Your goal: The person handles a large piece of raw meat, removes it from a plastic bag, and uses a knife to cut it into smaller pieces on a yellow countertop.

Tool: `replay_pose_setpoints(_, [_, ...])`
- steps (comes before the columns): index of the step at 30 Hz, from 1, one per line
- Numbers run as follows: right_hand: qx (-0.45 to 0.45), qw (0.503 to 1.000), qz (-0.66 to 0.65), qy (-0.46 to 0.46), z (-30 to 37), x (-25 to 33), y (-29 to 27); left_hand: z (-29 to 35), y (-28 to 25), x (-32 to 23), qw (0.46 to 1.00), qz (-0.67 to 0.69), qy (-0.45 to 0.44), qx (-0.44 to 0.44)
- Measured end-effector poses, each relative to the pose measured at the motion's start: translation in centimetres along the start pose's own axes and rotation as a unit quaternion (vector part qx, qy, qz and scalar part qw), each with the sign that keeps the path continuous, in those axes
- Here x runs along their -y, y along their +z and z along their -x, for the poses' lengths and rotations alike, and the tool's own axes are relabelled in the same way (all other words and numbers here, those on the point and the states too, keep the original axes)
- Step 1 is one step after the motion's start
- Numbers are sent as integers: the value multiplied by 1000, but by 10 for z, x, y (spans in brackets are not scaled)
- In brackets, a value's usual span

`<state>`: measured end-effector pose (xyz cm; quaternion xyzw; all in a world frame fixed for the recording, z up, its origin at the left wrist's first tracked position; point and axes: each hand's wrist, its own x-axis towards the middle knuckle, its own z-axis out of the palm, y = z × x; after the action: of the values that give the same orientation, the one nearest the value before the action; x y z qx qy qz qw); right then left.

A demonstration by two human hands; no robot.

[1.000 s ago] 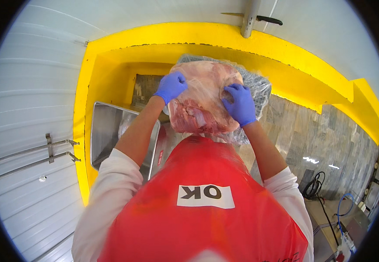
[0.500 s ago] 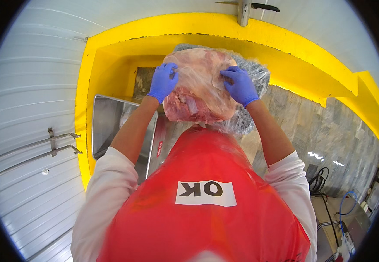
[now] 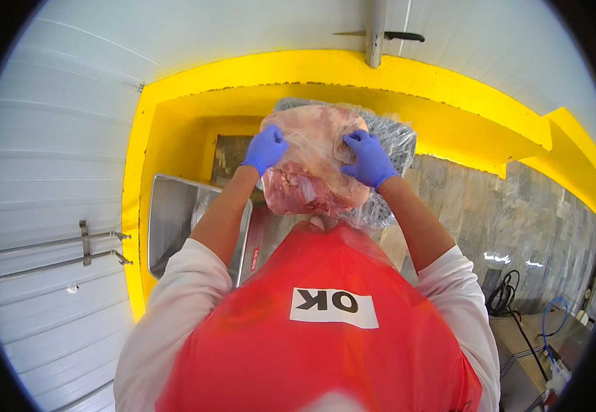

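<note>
Left hand: bending its gloved fingers (image 3: 267, 149) over the upper left side of the meat; whether they are pinching film or only pressing, I cannot tell.
Right hand: curving its gloved fingers (image 3: 368, 159) over the right side, with the thumb sitting lower and apart; whether it is gripping film or flesh is not showing.
Meat: lying between both hands (image 3: 308, 141), just beyond the red apron (image 3: 298, 364) and overlapping a dark, plastic-covered bundle (image 3: 399, 137); what is bearing its weight is not showing.
Film, done: apparently covering much of the meat's pale face.
Film, not done: bunching loosely at the lower right (image 3: 366, 217), so it is seemingly not lying snug all round.
Meat's look: showing pale pink fat across the top, turning raw red and ragged at the near end, with a whitish patch shining there; its outline is bulging, broad and roughly squarish.
Steel tub: standing to the left (image 3: 167, 213), apart from the meat.
</note>
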<state>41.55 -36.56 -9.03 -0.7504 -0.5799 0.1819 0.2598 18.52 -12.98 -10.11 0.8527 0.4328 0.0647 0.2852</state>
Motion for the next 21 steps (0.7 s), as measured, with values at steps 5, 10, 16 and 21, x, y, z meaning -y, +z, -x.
replay_pose_setpoints(5, [-66,991,-91,-70,20,-37,9,-9,4,-3,999,0,40,12])
replay_pose_setpoints(10, [-141,953,-215,161,104,-46,19,-3,-5,21,997,13,80,9])
replay_pose_setpoints(16, [-204,855,-108,465,342,-134,106,13,-14,23,980,5,188,-66])
replay_pose_setpoints(21, [-14,815,-2,579,513,-97,185,-11,-27,8,925,-188,331,-5])
